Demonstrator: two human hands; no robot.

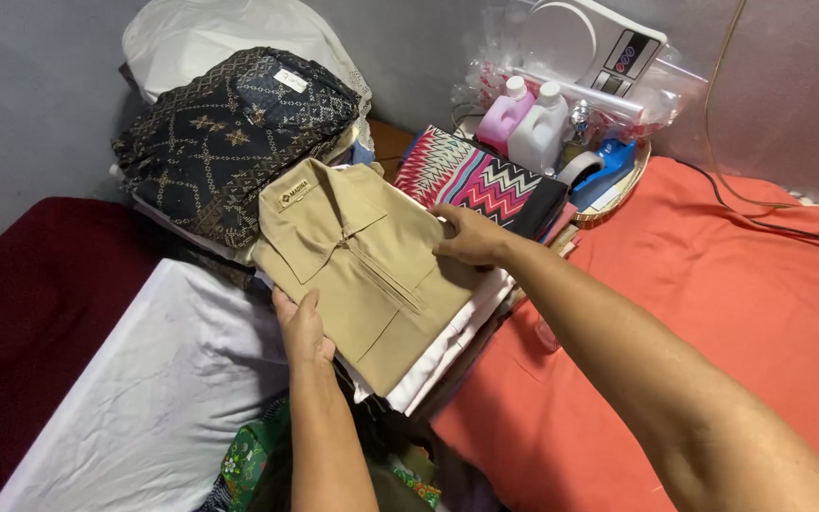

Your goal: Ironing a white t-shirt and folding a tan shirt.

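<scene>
A folded tan collared shirt (362, 265) lies on top of a stack of folded white and dark clothes (447, 346). My left hand (303, 327) grips the shirt's near left edge, thumb on top. My right hand (471, 237) presses flat on the shirt's far right corner, fingers spread. Right behind that hand lies a folded cloth with pink, white and black zigzags (485, 180).
A dark patterned folded garment (229, 133) rests on a white bundle (210, 38) at the back left. A tray (623, 185) holds a pink bottle (504, 114), a white bottle (537, 128) and a tape dispenser (594, 166). An orange sheet (732, 303) covers the right, a white cloth (163, 389) the left.
</scene>
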